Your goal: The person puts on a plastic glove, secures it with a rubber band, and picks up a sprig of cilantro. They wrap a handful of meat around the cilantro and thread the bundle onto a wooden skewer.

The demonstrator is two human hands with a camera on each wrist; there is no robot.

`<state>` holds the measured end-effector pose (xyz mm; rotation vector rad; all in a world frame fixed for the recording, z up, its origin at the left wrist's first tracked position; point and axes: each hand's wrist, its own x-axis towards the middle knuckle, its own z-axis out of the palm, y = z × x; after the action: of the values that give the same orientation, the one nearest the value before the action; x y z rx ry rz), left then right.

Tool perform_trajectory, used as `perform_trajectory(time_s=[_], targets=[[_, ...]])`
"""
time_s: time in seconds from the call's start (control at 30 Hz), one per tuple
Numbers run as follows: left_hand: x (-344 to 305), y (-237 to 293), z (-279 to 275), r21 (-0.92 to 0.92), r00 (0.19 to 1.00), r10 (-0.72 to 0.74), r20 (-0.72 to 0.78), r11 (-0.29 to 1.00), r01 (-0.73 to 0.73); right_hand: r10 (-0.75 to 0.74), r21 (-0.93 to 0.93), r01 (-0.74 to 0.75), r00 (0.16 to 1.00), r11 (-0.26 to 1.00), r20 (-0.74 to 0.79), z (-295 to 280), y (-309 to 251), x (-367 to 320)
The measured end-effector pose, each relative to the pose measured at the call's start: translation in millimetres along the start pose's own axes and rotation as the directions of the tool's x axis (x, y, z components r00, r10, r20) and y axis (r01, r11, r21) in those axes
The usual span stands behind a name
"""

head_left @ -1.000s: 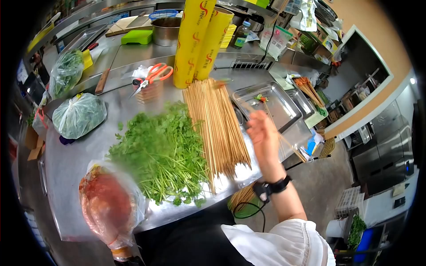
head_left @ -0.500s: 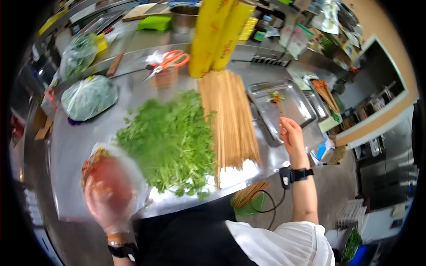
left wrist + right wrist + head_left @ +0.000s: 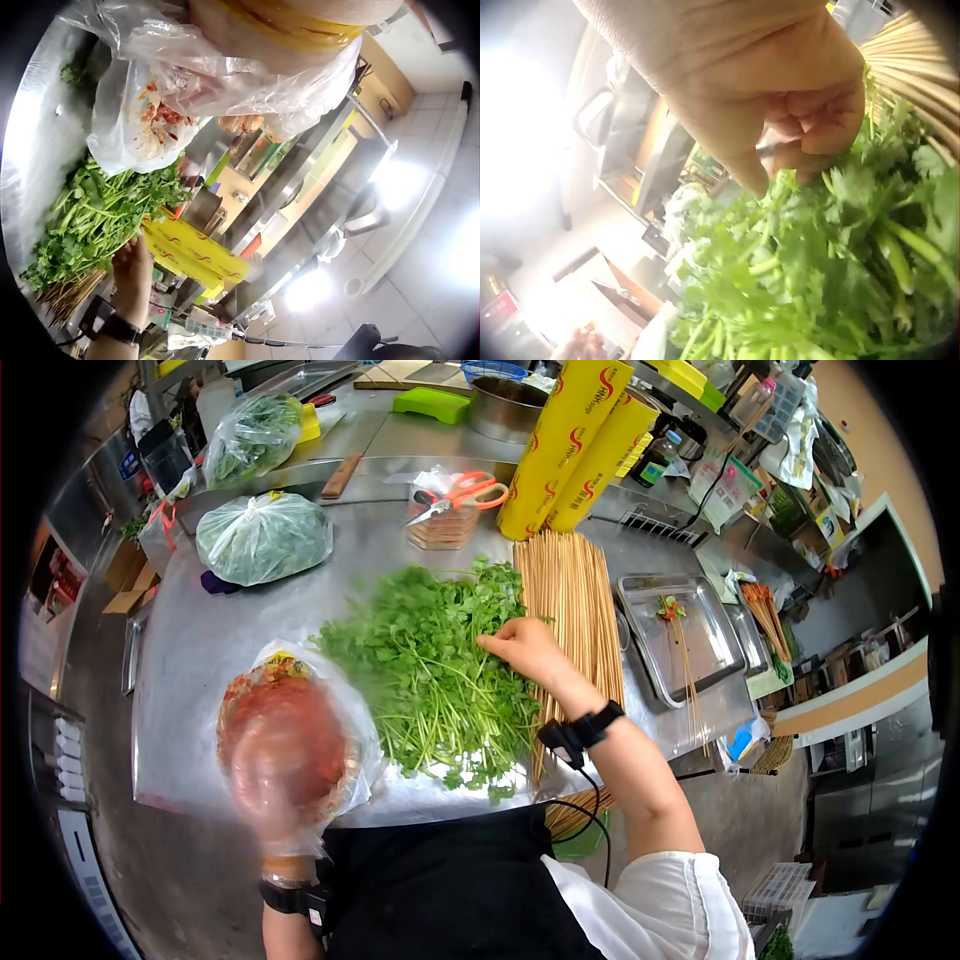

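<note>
My left hand (image 3: pixel 265 770), in clear plastic and motion-blurred, is over red, sauced food (image 3: pixel 318 710) inside a clear bag (image 3: pixel 362 745). Its fingertips (image 3: pixel 244 124) show through plastic in the left wrist view; their grip on the food is unclear. At the right edge of the leafy green herbs (image 3: pixel 425 650), my bare right hand (image 3: pixel 532 650) pinches some leaves between thumb and curled fingers. The right wrist view shows that hand (image 3: pixel 757 82) over the leaves (image 3: pixel 802 255). Wooden skewers (image 3: pixel 570 600) lie beside the herbs.
A metal tray (image 3: pixel 735 645) on the right has skewers with red-green food (image 3: pixel 670 608) on their tips. Yellow film rolls (image 3: pixel 570 445) stand behind the bare skewers. Scissors (image 3: pixel 462 492) rest on a small container, right of a tied bag of greens (image 3: pixel 265 540).
My right hand has left the skewer at the tray and moved left onto the herbs. The skewered food now rests in the tray. The head view has shifted.
</note>
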<state>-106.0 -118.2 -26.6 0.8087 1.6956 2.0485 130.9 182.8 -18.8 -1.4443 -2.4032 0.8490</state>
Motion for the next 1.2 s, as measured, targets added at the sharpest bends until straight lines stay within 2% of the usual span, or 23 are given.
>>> perform_trajectory(time_s=[0.03,0.1,0.17,0.23,0.33,0.37,0.43,0.53,0.6,0.67,0.7,0.73,0.77,0.87,0.97,1.0,1.03,1.13,1.2], targets=[[-0.2,1.1,-0.1,0.030,1.000,0.027,0.008,0.999,-0.027,0.078,0.212,-0.088,0.995,0.973,0.056,1.6,0.9,1.6],[1.0,2.9,-1.3,0.088,0.997,0.079,0.021,0.993,-0.081,0.184,0.574,-0.273,0.960,0.772,0.209,0.9,0.4,2.2],[-0.8,4.0,-2.1,0.027,0.998,0.054,0.018,0.998,-0.054,0.192,0.742,-0.211,0.975,0.636,0.112,-11.2,-1.8,-6.2],[-1.7,4.6,-2.9,-0.009,1.000,0.027,0.013,1.000,-0.027,0.138,0.883,-0.139,0.987,0.448,0.086,-27.6,-4.7,-17.2],[0.5,5.3,-1.7,-0.024,1.000,-0.011,0.007,1.000,0.011,-0.058,0.975,-0.021,0.998,0.222,0.034,-49.1,-9.3,-31.8],[-0.4,4.6,-1.8,-0.029,1.000,-0.024,0.000,0.999,0.024,-0.084,0.965,-0.047,0.994,0.257,0.070,-51.1,-8.4,-33.4],[-1.0,5.4,-4.0,-0.010,1.000,-0.018,0.001,1.000,0.018,0.047,0.736,-0.181,0.979,0.653,0.199,-43.0,-2.0,-35.7],[-2.6,3.4,-2.6,-0.002,1.000,-0.004,-0.021,1.000,0.004,0.004,0.733,-0.088,0.993,0.674,0.116,-46.0,-10.7,-60.7],[-3.0,2.2,-0.5,-0.043,0.998,-0.035,-0.045,0.999,0.033,0.035,0.673,-0.131,0.987,0.728,0.154,-37.7,-13.6,-76.9],[-1.3,2.9,3.3,0.006,0.999,0.023,-0.047,1.000,-0.022,0.064,0.649,-0.155,0.985,0.745,0.162,-23.2,-22.4,-85.9],[-0.7,3.6,5.5,0.029,0.998,0.054,-0.045,0.998,-0.053,0.052,0.521,-0.125,0.987,0.845,0.152,-14.6,-21.9,-85.6],[-0.6,5.1,7.3,0.026,0.999,0.029,-0.045,0.999,-0.028,-0.094,0.317,0.079,0.995,0.945,0.031,-5.8,-21.4,-84.3],[-0.9,7.3,8.1,0.026,0.999,0.004,-0.048,1.000,-0.003,-0.263,0.077,0.266,0.964,0.961,-0.051,0.8,-21.5,-83.4],[-2.7,4.2,0.2,-0.011,0.999,-0.047,-0.011,0.999,0.047,-0.300,-0.086,0.295,0.953,0.952,-0.044,9.7,-25.9,-81.7],[-2.3,5.0,-2.9,-0.033,1.000,-0.031,0.007,0.999,0.031,-0.204,0.186,0.214,0.977,0.959,-0.067,-8.4,-28.4,-77.8],[-2.5,5.5,-2.3,-0.035,1.000,-0.019,0.004,0.999,0.019,-0.039,0.529,0.005,0.998,0.849,0.055,-21.6,-35.2,-79.9],[-3.2,5.4,-1.8,-0.026,1.000,-0.009,-0.004,1.000,0.009,-0.030,0.666,-0.036,0.996,0.745,0.087,-34.9,-36.0,-80.6],[-3.0,2.3,0.8,-0.038,1.000,-0.003,0.010,0.999,0.003,-0.079,0.832,-0.068,0.988,0.550,0.133,-64.1,-46.1,-85.9],[-3.4,1.9,-3.1,-0.071,0.999,-0.022,0.025,0.997,0.024,-0.009,0.674,-0.160,0.971,0.721,0.241,-49.6,-37.8,-82.3]])
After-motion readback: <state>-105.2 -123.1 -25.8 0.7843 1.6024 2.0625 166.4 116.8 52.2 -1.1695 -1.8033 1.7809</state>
